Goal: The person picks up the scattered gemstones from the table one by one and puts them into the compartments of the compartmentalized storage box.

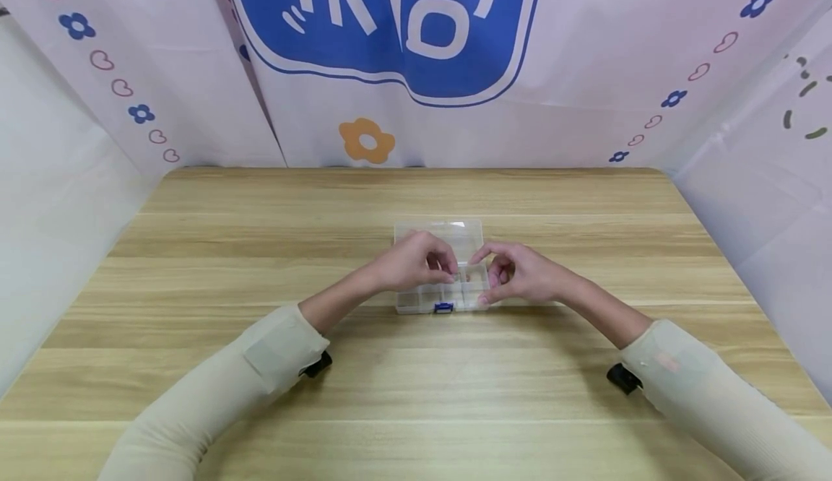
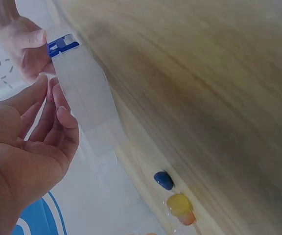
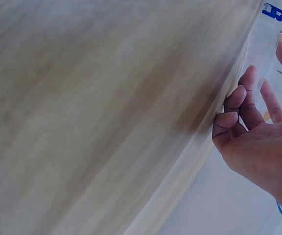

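A clear plastic compartment box (image 1: 409,302) lies on the table with its lid (image 1: 469,239) raised at the back and a blue latch (image 1: 444,308) in front. My left hand (image 1: 416,261) reaches over the compartments, thumb and fingertips brought together low inside the box; I cannot tell whether something small is between them. At the box's right end, my right hand (image 1: 526,271) grips it, thumb at the front corner and index finger toward the hinge side. In the left wrist view, a dark blue stone (image 2: 164,180), a yellow stone (image 2: 179,204) and an orange stone (image 2: 187,218) lie beyond the box.
The wooden table (image 1: 416,394) extends around the box on all sides. A printed cloth (image 1: 552,127) hangs along its far edge, with white sheets at left and right. Both forearms wear light sleeves with a small black device (image 1: 624,378) under the cuff.
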Tool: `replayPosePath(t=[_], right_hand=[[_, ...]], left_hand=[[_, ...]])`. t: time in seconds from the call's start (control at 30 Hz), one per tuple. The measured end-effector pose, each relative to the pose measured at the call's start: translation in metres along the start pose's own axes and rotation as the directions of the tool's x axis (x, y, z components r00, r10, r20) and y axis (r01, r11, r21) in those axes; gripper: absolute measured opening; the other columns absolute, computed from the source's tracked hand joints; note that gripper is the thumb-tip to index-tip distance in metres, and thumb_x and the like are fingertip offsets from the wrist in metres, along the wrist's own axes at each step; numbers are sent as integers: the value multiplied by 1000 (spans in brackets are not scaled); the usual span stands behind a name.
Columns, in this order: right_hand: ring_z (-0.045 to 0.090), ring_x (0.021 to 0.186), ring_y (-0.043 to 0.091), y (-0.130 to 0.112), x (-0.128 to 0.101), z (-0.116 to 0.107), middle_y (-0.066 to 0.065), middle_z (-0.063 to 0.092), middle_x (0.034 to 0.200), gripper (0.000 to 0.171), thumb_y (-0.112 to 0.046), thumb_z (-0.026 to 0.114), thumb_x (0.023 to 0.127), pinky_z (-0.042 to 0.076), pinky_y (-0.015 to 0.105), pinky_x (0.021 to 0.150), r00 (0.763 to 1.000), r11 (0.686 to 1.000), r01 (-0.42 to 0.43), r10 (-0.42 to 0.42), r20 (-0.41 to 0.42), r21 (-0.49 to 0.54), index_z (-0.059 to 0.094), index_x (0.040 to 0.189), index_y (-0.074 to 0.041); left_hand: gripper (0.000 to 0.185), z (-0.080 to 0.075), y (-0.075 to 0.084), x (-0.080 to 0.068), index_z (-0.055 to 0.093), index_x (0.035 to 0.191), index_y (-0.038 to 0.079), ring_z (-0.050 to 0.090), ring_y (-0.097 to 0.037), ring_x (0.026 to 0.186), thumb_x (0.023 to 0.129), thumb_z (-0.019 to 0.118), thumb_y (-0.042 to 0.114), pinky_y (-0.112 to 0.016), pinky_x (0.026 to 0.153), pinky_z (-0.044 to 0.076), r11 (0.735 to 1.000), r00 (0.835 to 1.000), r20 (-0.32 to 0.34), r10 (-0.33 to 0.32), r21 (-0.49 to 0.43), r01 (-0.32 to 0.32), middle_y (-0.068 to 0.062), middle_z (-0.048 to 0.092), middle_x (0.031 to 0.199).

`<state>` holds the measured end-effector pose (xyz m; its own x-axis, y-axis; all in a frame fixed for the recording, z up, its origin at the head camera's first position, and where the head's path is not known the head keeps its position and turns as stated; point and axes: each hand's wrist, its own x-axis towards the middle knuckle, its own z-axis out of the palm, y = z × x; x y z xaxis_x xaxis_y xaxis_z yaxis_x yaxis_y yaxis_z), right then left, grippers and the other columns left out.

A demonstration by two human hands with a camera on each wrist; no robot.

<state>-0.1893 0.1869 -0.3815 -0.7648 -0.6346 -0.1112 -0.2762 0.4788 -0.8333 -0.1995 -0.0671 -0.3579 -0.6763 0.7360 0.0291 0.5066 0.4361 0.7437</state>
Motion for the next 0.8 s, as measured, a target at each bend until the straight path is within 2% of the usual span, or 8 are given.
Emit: replayPosePath(t=[0.27,0.4,0.8], right_hand=[[59,75,20,-1,0,-2,3,65,81,57,-11,89,82,50,27,70,1000,1000,2,-2,9,0,60,129,-1],[59,74,19,0,0,-2,5,65,80,56,-10,88,82,50,26,69,1000,1000,13,-13,12,11,59,129,1],[59,73,18,1,0,-2,5,65,80,55,-8,88,82,51,25,68,1000,999,27,-27,11,20,60,128,0]], left_hand=[[5,4,4,6,78,95,-2,67,-10,77,91,78,2,-20,74,56,999,999,25,33,17,-34,-7,78,91],[4,6,5,10,78,93,-2,67,-10,76,91,78,1,-20,74,56,999,998,27,50,16,-51,-7,77,89],[3,12,7,16,77,90,-1,66,-11,73,88,80,0,-20,71,56,999,999,32,37,-9,-37,-7,76,86]])
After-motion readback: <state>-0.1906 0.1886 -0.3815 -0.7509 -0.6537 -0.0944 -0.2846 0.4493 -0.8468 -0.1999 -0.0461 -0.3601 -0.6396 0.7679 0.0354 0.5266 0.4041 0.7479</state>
